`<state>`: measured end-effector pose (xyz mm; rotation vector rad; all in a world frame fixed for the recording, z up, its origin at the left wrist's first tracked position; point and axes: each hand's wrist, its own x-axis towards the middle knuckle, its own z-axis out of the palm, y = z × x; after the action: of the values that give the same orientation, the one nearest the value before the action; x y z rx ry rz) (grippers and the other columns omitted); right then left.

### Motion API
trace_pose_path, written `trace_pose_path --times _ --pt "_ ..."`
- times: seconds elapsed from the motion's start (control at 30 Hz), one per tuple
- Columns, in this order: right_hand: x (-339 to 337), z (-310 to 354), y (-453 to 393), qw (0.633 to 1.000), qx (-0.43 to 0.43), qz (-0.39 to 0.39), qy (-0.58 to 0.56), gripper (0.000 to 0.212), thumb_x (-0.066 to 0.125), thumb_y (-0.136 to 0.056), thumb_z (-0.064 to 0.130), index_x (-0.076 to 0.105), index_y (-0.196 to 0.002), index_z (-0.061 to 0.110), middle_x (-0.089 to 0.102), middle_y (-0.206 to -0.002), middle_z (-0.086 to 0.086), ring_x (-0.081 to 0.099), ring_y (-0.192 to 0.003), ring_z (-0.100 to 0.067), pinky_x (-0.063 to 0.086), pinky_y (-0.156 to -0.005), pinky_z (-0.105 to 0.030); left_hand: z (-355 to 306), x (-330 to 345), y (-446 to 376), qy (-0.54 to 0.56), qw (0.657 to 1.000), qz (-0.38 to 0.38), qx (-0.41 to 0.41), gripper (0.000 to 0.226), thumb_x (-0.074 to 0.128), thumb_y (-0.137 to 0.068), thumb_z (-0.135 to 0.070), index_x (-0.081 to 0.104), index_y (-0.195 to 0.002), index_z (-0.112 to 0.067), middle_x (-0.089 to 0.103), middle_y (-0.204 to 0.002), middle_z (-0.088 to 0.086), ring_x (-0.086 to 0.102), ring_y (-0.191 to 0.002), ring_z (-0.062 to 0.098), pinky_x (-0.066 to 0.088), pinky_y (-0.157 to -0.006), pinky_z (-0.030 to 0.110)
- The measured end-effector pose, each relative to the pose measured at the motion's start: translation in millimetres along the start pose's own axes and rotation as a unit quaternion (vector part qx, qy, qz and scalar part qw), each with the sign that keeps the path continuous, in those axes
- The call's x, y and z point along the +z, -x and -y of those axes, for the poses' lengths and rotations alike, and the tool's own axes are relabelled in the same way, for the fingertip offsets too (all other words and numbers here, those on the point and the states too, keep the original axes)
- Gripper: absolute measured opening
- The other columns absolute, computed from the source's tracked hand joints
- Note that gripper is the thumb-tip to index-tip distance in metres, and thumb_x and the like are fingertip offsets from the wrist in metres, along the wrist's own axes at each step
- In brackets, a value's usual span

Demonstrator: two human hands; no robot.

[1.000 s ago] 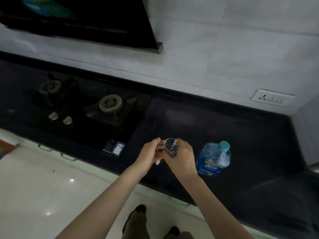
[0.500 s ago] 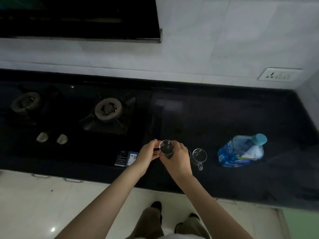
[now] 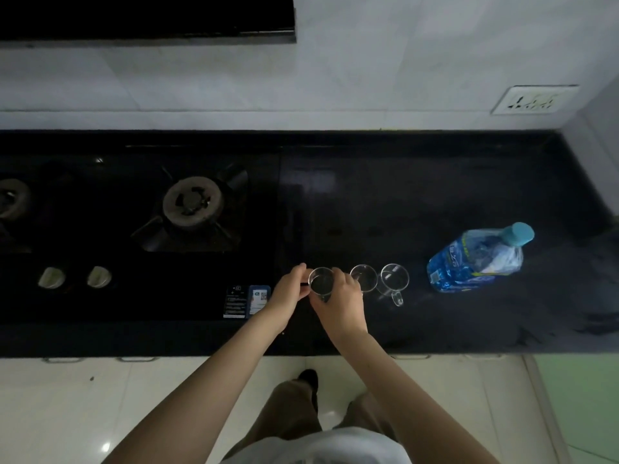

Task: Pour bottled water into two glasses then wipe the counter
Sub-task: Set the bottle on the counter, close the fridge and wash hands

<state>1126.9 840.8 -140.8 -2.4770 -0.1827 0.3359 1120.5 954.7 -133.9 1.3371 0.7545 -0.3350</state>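
- A clear glass (image 3: 321, 283) is held between both hands over the dark counter (image 3: 469, 323), just right of the stove (image 3: 140, 236).
- The left hand (image 3: 288, 294) pinches its left side; the right hand (image 3: 340, 301) curls round its right side.
- Two more glass mugs (image 3: 363, 277) (image 3: 394, 281) stand just right of the held glass.
- A capped water bottle (image 3: 475, 262) stands further right of it.

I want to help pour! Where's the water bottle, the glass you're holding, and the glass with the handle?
water bottle (image 3: 469, 262): head view, on its blue label.
held glass (image 3: 321, 282): head view, inside its rim.
handled glass (image 3: 394, 279): head view, inside its rim.
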Motion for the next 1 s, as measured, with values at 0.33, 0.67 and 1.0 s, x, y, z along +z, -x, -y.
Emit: trace_pose_path --times 0.33,0.67,1.0 --pt "6 -1 3 0.999 0.01 0.009 0.038 0.064 0.059 -0.094 0.026 0.031 -0.147 0.002 0.056 -0.133 -0.011 0.049 -0.124 -0.027 0.032 -0.107 -0.032 5 2 -5 -0.001 1.0 0.01 -0.002 0.037 0.035 -0.102 -0.031 0.068 -0.095 -0.017 0.067 -0.106 0.003 0.057 -0.113 0.017 0.041 -0.106 0.035" --pt "9 -3 2 0.999 0.022 0.011 0.021 0.065 0.06 -0.095 0.023 0.03 -0.147 -0.001 0.056 -0.134 -0.014 0.047 -0.128 -0.026 0.03 -0.109 -0.03 7 5 -6 -0.014 1.0 0.005 -0.013 0.04 0.033 -0.103 -0.031 0.066 -0.111 -0.008 0.065 -0.115 0.009 0.056 -0.113 0.017 0.039 -0.108 0.034" --pt "-5 3 5 1.0 0.007 0.013 0.025 0.068 0.059 -0.095 0.029 0.028 -0.149 0.005 0.051 -0.14 -0.013 0.05 -0.128 -0.025 0.04 -0.105 -0.033 -2 6 -5 -0.052 0.998 -0.036 -0.002 0.036 0.035 -0.102 -0.028 0.057 -0.124 -0.009 0.057 -0.121 0.007 0.053 -0.114 0.021 0.042 -0.097 0.031"
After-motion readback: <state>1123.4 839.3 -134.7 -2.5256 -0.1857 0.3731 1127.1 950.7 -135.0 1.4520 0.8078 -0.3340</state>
